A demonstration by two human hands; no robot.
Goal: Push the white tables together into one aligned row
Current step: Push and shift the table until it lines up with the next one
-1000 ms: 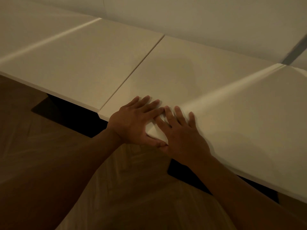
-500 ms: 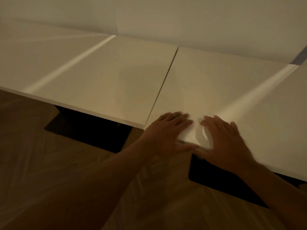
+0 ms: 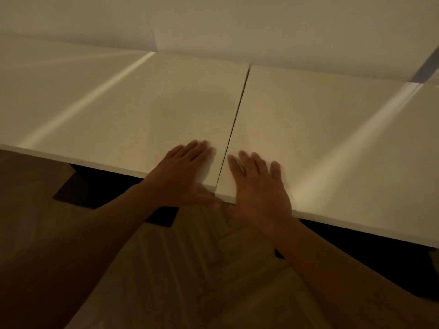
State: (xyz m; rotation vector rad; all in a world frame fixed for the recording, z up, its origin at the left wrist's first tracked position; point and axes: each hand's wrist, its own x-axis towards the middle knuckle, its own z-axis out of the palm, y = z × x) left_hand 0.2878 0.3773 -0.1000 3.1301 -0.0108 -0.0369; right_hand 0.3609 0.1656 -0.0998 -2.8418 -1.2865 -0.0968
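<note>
Fingers spread flat, left hand (image 3: pixel 184 169) and right hand (image 3: pixel 257 186) press adjoining white tables (image 3: pixel 320 129), blurred, seemingly gripping nothing.

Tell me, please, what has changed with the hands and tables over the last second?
Both hands shifted left from one seam to the next. The left hand now lies flat on the left table, the right hand on the right table. The tables themselves look unmoved, their seam a thin line.

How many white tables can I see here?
2 with a clear seam: the left table under the left hand, and the right table under the right hand. Bright streaks may hide further seams, so there could be more.
</note>
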